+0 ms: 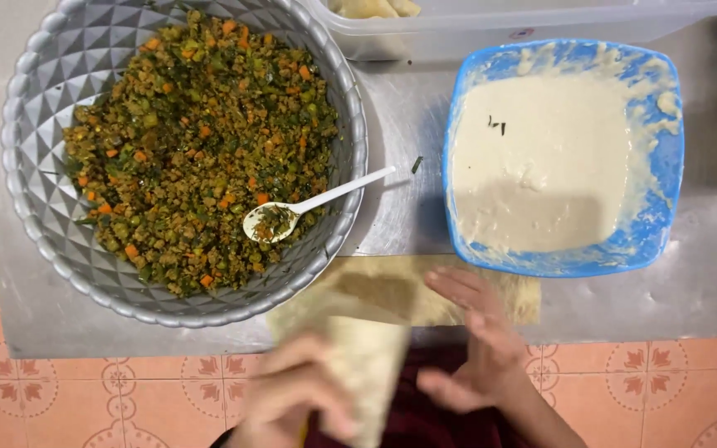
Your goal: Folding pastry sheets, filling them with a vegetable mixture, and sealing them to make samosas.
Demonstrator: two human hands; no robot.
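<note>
Head camera looked straight down on a low steel-topped table (pixel 707 290) set over an orange patterned tile floor (pixel 60 390). At the near edge lay a thin pale strip of pastry dough (pixel 392 299), its right part flat on the metal and its left part lifted and folded toward the person into a blurred cone-like shape. The left hand (pixel 296 394), blurred by motion, gripped that lifted fold from below and to the left, with fingers curled about the dough. The right hand (pixel 479 340) lay open, fingers spread and flat, pressing on the flat part of the same strip just right of the fold; the two hands stood apart, with the raised dough between them. Just beyond the strip, to the left, sat a large round silver faceted bowl (pixel 51 99) heaped with a cooked filling of minced brown bits, green herbs and orange carrot pieces (pixel 201 141), and a white plastic spoon (pixel 309 207) rested in it, its handle leaning on the right rim. To the right stood a blue square plastic bowl (pixel 665 216) holding creamy white batter (pixel 541 166), its near edge touching the dough strip. A clear plastic container (pixel 475 33) sat at the far edge.
</note>
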